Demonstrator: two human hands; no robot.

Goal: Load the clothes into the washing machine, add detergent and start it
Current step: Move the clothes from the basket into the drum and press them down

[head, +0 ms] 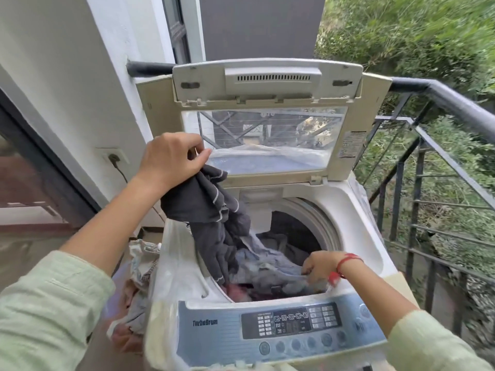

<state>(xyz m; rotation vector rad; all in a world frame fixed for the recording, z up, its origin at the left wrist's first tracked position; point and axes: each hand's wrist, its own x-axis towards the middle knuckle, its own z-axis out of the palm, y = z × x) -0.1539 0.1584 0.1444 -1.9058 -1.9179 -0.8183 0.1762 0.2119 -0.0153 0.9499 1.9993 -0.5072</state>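
Note:
A white top-loading washing machine stands in front of me with its lid folded up and open. My left hand grips a dark grey garment with pale stitching, held above the drum's left edge so its lower end hangs into the drum. My right hand, a red thread at its wrist, is inside the drum and grips a blue-grey cloth lying on other clothes. The control panel with buttons runs along the machine's near edge. No detergent is in view.
A heap of more clothes lies left of the machine, low down. A wall socket with a plugged cable sits on the white wall at left. A black metal railing runs behind and to the right, with greenery beyond.

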